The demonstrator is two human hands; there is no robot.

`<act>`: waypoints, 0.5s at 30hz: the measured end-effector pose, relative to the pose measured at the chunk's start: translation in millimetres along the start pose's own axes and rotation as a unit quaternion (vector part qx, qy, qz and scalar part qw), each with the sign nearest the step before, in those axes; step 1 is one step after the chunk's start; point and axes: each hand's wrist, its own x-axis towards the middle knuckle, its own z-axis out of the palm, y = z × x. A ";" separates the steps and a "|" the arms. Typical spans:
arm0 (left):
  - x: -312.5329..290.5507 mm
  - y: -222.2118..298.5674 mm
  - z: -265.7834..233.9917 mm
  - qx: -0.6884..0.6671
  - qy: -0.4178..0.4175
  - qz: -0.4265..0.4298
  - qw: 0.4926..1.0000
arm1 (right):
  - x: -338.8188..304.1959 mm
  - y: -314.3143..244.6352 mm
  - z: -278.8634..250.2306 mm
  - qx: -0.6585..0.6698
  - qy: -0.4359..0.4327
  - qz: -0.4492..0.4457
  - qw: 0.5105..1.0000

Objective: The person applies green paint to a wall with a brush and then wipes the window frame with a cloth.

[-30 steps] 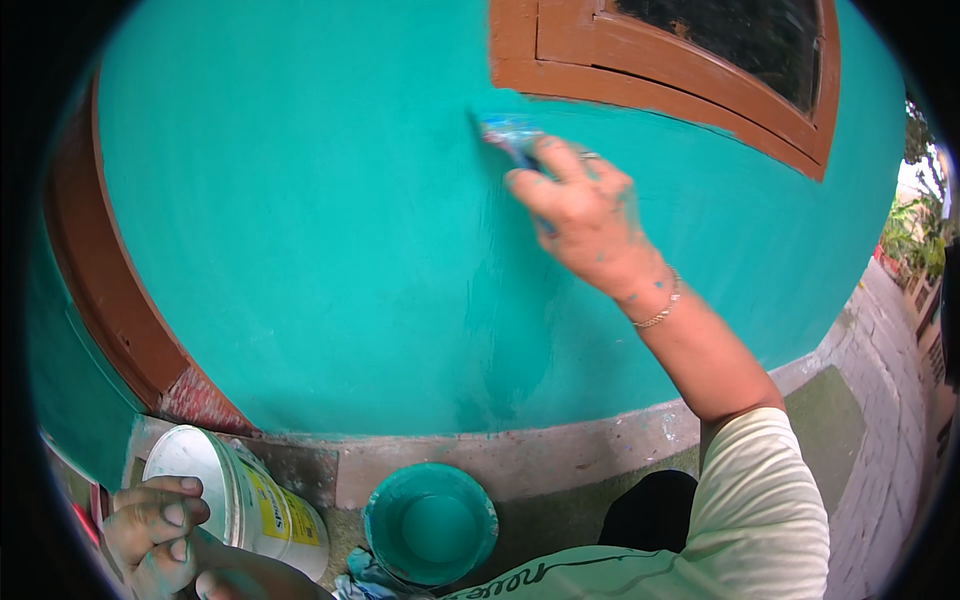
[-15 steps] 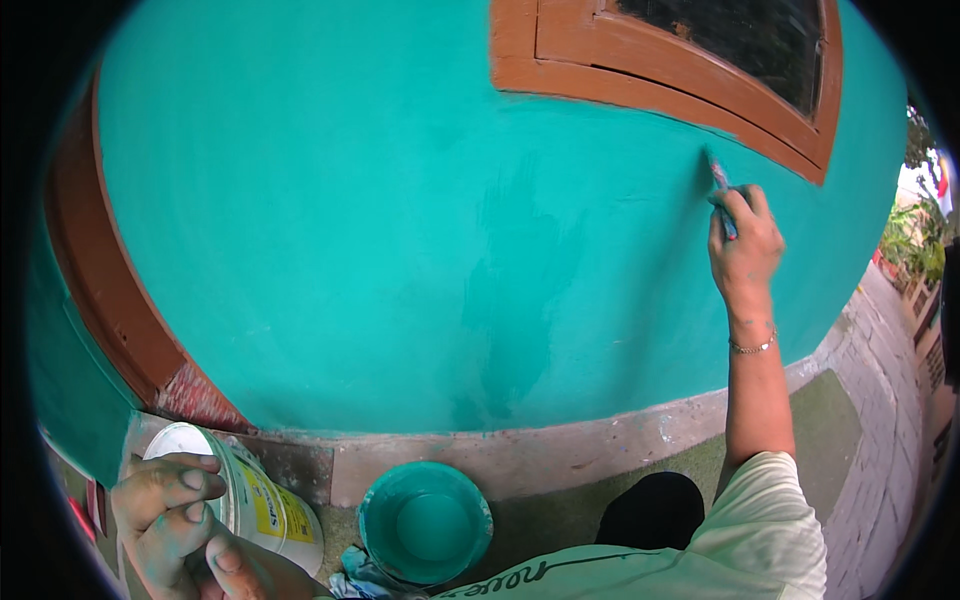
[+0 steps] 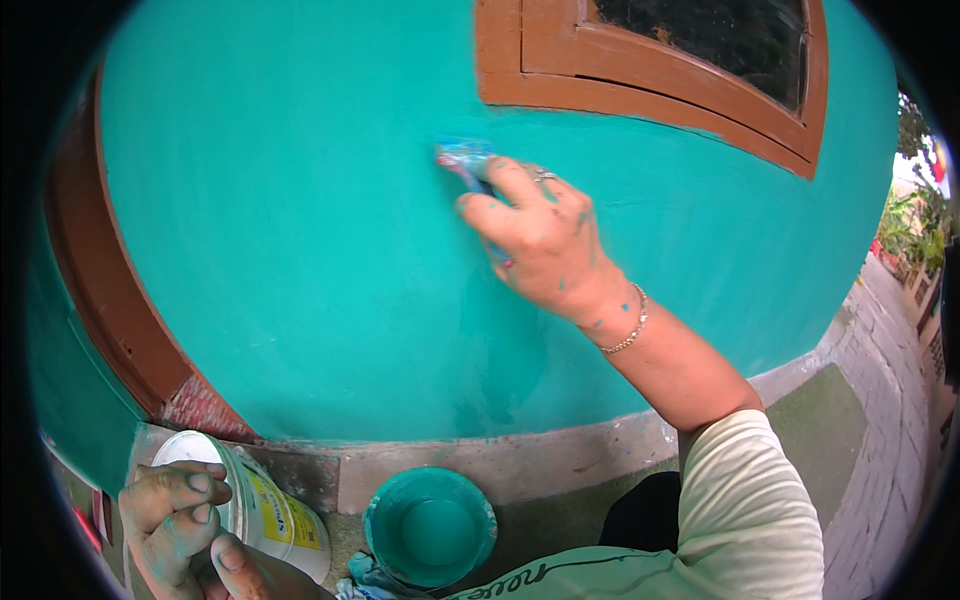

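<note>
The paintbrush (image 3: 464,158) is sitting just beyond the thumb and first finger of the right hand (image 3: 545,235), with its head at the teal wall (image 3: 300,250); its outline is blurring, so I cannot tell how firmly it is pressing. On the left side, the left hand (image 3: 185,525) is staying low and away from the wall, its fingers bending loosely toward the thumb; whether it is hiding something in the palm, I cannot tell. The right hand is pinching the brush, the handle slanting under the thumb. Its back is facing the camera and showing teal spots; the forearm is slanting up and leftward from the pale sleeve (image 3: 750,500), and a bracelet (image 3: 640,310) is circling the wrist.

Above the left hand, a brown door frame (image 3: 110,270) is curving. Just behind this hand, a white bucket (image 3: 312,562) is standing, partly covered by the fingers. To the right of it, a crumpled cloth (image 3: 370,578) is lying beside a teal bucket (image 3: 378,515), which is containing teal paint (image 3: 438,532) below the right hand. Above the right hand and toward its right, a brown window frame (image 3: 500,60) is bordering the wall. Farther right, a paved path (image 3: 885,400) is running.
</note>
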 end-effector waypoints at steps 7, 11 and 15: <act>-2.3 -5.3 -17.4 -0.003 -0.036 -0.006 0.999 | 12.5 12.0 12.4 -0.012 -0.021 -0.001 1.000; -4.8 -5.2 -16.8 0.008 -0.045 -0.033 0.998 | 2.3 26.4 -6.8 -0.056 -0.052 0.010 0.997; -3.4 -4.2 -10.1 0.019 -0.047 -0.036 0.998 | -10.2 42.4 -40.0 -0.086 -0.074 0.042 0.993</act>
